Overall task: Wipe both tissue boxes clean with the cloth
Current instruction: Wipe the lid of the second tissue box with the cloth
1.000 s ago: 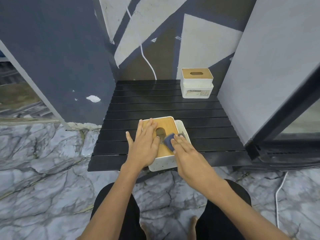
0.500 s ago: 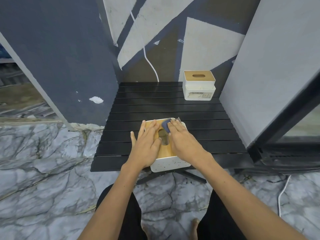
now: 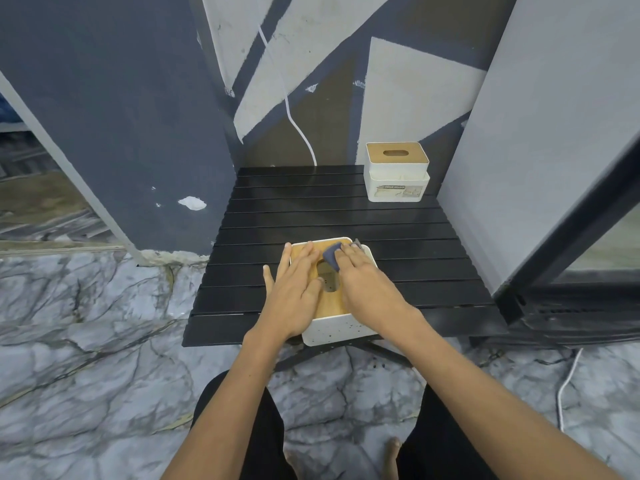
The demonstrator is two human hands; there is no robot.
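A white tissue box with a wooden lid (image 3: 330, 329) sits at the front edge of the black slatted table (image 3: 398, 237). My left hand (image 3: 294, 289) lies flat on the left side of its lid, fingers straight. My right hand (image 3: 363, 285) presses a small dark blue cloth (image 3: 331, 256) flat against the far part of the lid; only the cloth's far end shows beyond my fingers. A second white tissue box with a wooden lid (image 3: 396, 174) stands at the table's far right corner, untouched.
A dark wall (image 3: 121, 116) borders the table on the left, and a grey panel (image 3: 536, 133) on the right. White cables run down the back wall (image 3: 294, 123) and lie on the marble floor (image 3: 568, 382). My legs are below the table's front edge.
My right hand has slid the cloth from the near right part of the lid toward its far edge. My left hand has stayed on the lid.
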